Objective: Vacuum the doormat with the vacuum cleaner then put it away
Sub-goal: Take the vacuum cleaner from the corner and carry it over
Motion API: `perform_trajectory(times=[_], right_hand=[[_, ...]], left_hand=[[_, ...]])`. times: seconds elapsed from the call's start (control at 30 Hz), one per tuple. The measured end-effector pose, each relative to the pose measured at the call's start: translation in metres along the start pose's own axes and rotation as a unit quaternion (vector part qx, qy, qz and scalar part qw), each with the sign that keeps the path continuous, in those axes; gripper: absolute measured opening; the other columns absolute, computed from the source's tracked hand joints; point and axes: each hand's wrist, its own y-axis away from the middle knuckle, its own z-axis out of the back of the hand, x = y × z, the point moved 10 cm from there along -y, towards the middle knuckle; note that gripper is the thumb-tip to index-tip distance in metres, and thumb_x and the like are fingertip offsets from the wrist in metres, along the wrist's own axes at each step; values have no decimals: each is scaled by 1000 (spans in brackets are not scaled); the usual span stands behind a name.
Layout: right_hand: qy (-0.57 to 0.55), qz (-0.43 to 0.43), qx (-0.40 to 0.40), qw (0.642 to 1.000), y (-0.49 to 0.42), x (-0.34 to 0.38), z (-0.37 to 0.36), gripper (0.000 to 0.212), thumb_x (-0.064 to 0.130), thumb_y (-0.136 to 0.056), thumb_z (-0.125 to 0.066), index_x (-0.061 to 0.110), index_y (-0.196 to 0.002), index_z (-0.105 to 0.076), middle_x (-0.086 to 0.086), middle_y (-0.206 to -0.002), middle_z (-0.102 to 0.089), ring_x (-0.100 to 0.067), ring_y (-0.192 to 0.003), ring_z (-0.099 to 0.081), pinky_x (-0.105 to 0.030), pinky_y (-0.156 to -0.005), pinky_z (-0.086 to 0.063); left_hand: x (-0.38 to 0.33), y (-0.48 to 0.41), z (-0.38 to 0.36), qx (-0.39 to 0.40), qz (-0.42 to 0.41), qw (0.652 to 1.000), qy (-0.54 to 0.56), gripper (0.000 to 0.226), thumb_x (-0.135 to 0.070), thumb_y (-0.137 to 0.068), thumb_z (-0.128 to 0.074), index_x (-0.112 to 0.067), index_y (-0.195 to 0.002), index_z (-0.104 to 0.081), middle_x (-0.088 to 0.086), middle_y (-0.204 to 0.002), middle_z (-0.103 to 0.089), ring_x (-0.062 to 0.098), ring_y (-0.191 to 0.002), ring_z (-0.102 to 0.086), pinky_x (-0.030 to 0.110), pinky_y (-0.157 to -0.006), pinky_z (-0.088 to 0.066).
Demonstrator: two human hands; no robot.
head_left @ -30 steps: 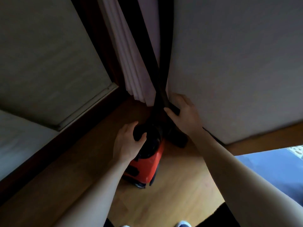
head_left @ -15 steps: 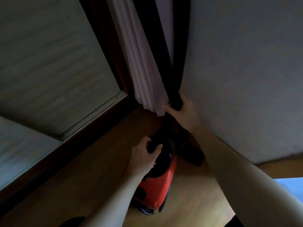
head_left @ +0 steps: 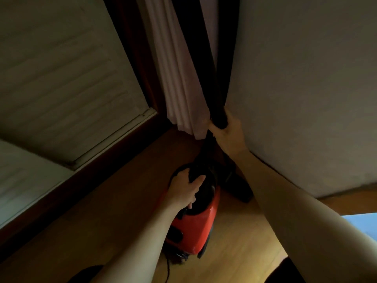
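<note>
1. The left hand [head_left: 184, 190] is curled tight round the black handle [head_left: 193, 173] on top of the vacuum cleaner [head_left: 195, 227].
2. The right hand [head_left: 226, 133] is curled round the black tube [head_left: 202, 58]. It holds the tube higher up and farther away than the left hand.
3. The vacuum cleaner is red. It stands on the wooden floor [head_left: 234, 252], in front of the person and below both hands, close to the far corner of the floor.
4. The tube is the long part. It goes up and away from the red body and leans into that corner, between the pale curtain [head_left: 179, 88] and the grey wall [head_left: 306, 78].
5. The black floor head [head_left: 240, 188] sits on the floor by the wall, just to the right of the red body.
6. The left hand is nearer the heavy body, and the right hand is nearer the tall tube.
7. I think the vacuum cleaner is being put away here, so the tube must stay standing in the corner when the hands let go.
8. A blue patch [head_left: 363, 221] shows at the right edge of the floor. I cannot tell if it is the doormat.
</note>
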Motion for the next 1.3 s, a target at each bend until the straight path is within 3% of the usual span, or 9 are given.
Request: perform_trajectory(times=[0.13,0.33,0.47,0.53,0.8,0.93,1.03,1.2,1.3], right_hand=[[1,-10,-24,1000,7,6,6,10,5,-93,-71,-4,-93,-66,-7,-78,-61,-4,-69,-53,-8,-66,-47],[-14,-20,-36,999,11,20,13,15,14,-94,-73,23,-101,-64,-3,-93,-70,-23,-92,-68,-35,-85,-60],[-8,-8,-31,999,16,36,15,18,12,-94,-72,-4,-102,-66,-26,-95,-69,-37,-89,-65,-38,-80,-58],[-20,-17,-18,999,19,44,13,13,10,-94,-72,0,-98,-66,-22,-93,-70,-31,-86,-67,-42,-78,-58],[-72,-1,-5,997,16,120,19,22,15,-94,-73,34,-98,-62,-18,-107,-71,-13,-91,-65,-10,-81,-51],[-58,-24,-18,998,11,171,31,22,9,-93,-73,-4,-110,-67,-29,-105,-68,-26,-92,-61,-10,-73,-51],[-39,-40,-25,998,7,225,47,24,7,-92,-73,-8,-110,-65,-30,-104,-67,-21,-91,-57,-1,-66,-45],[-50,-72,-1,996,1,333,67,11,13,-93,-72,11,-102,-65,-2,-85,-65,7,-69,-59,-13,-67,-50],[-45,-89,-2,995,2,397,81,13,20,-93,-73,28,-91,-64,0,-82,-68,-2,-72,-64,-27,-69,-56]], left_hand=[[-1,4,1,-6,20,1000,10,24,-29,-98,-58,-8,-88,-56,-8,-47,-44,10,-29,-39,21,-33,-33],[-1,21,6,-27,45,998,44,20,-27,-97,-59,-9,-91,-58,-1,-52,-46,13,-34,-39,23,-34,-33],[-13,34,19,-42,54,996,65,17,-20,-97,-59,-10,-84,-56,-3,-50,-47,6,-29,-41,17,-31,-34],[-20,40,29,-40,48,996,62,20,-21,-98,-58,-10,-82,-54,-7,-45,-44,5,-28,-38,16,-31,-32],[-65,75,73,-71,37,995,64,21,-24,-98,-58,-3,-95,-59,-5,-47,-43,7,-29,-36,18,-33,-30],[-109,104,98,-77,23,995,51,20,-23,-98,-58,-5,-90,-57,-4,-49,-44,7,-30,-37,19,-33,-30],[-155,138,118,-75,14,997,33,20,-22,-98,-58,-2,-97,-60,-7,-49,-47,3,-30,-42,18,-33,-32],[-235,205,158,-72,13,997,30,20,-24,-97,-59,-4,-96,-61,-9,-44,-46,10,-29,-40,20,-32,-32],[-281,250,180,-65,20,996,55,19,-24,-97,-59,-8,-87,-58,-6,-45,-42,14,-30,-34,21,-33,-30]])
